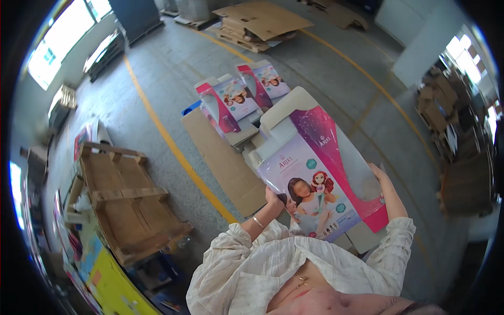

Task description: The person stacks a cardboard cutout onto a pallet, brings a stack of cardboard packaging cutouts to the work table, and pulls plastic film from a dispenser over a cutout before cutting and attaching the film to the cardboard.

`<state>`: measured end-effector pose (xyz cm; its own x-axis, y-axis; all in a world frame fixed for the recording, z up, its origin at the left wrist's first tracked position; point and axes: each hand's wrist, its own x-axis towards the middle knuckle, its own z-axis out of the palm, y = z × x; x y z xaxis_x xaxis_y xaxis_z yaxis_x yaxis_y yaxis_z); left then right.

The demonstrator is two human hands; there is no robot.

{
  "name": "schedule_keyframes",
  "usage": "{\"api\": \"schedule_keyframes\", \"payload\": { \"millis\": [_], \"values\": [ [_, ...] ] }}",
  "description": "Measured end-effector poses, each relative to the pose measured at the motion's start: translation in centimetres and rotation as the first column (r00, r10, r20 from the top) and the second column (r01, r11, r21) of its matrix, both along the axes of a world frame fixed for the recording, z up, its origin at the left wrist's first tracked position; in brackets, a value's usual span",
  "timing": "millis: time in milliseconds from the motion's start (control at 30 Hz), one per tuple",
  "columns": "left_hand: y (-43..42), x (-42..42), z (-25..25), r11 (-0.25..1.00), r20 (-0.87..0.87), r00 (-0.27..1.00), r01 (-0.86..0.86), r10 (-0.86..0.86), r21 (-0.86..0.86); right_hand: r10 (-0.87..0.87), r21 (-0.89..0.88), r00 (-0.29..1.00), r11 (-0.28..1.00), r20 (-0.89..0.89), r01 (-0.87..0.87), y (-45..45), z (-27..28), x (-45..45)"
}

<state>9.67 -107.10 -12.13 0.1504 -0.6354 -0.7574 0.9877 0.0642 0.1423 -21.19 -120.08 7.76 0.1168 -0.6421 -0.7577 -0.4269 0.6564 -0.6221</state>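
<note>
A large pink and lilac doll box (pixel 310 178) with "ARIEL" printing and a transparent window is held in front of my body. Its top flaps stand open at the far end. My left hand (pixel 274 201) grips the left side, the fingertips partly hidden by the box. On the opposite side, my right hand (pixel 382 178) presses against the edge, with its fingers partly out of sight. Just beyond lie similar printed boxes, one nearer (pixel 231 105) and one farther (pixel 266 83), on a brown cardboard sheet (pixel 226 168).
A wooden pallet (pixel 126 199) stands at the left by a yellow panel (pixel 113 281). Flat cardboard lies on a pallet stack (pixel 262 23) at the back. Cardboard piles (pixel 446 105) stand at the right. Yellow lines (pixel 168 139) cross the grey floor.
</note>
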Motion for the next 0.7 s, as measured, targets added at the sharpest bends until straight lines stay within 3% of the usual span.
{"api": "schedule_keyframes", "payload": {
  "millis": [133, 200, 267, 333, 400, 433, 500, 700],
  "values": [
    [-5.2, -2.3, -2.2, 0.975, 0.014, 0.978, -0.210, 0.209, 0.077, 0.286, 0.022, 0.957, 0.958, -0.056, -0.285, -13.8, -1.6, 5.0],
    [-7.8, -4.6, -2.7, 0.948, 0.075, 0.949, -0.312, 0.307, 0.061, 0.464, -0.043, 0.874, 0.879, -0.147, -0.474, -22.6, -7.2, 5.1],
    [-9.2, -7.4, -4.9, 0.893, 0.063, 0.911, -0.412, 0.407, 0.183, 0.639, 0.066, 0.755, 0.768, -0.148, -0.638, -28.2, -8.2, 7.6],
    [-8.9, -10.1, -6.4, 0.841, 0.043, 0.877, -0.471, 0.478, 0.266, 0.828, 0.034, 0.491, 0.518, -0.269, -0.855, -31.2, -7.8, 11.6],
    [-7.8, -12.8, -6.6, 0.809, 0.006, 0.857, -0.489, 0.515, 0.328, 0.902, 0.153, 0.311, 0.368, -0.300, -0.917, -34.1, -11.7, 14.2],
    [-6.9, -14.0, -6.6, 0.794, -0.008, 0.845, -0.499, 0.535, 0.347, 0.908, 0.153, 0.296, 0.351, -0.295, -0.924, -34.1, -12.3, 15.4],
    [-5.6, -16.3, -7.3, 0.763, -0.024, 0.824, -0.513, 0.566, 0.393, 0.964, 0.158, 0.098, 0.140, -0.248, -0.977, -34.0, -13.9, 17.9],
    [-6.7, -20.8, -10.1, 0.674, -0.048, 0.743, -0.576, 0.667, 0.463, 0.986, 0.252, -0.093, -0.055, -0.142, -0.966, -35.6, -21.9, 21.6]
  ]
}}
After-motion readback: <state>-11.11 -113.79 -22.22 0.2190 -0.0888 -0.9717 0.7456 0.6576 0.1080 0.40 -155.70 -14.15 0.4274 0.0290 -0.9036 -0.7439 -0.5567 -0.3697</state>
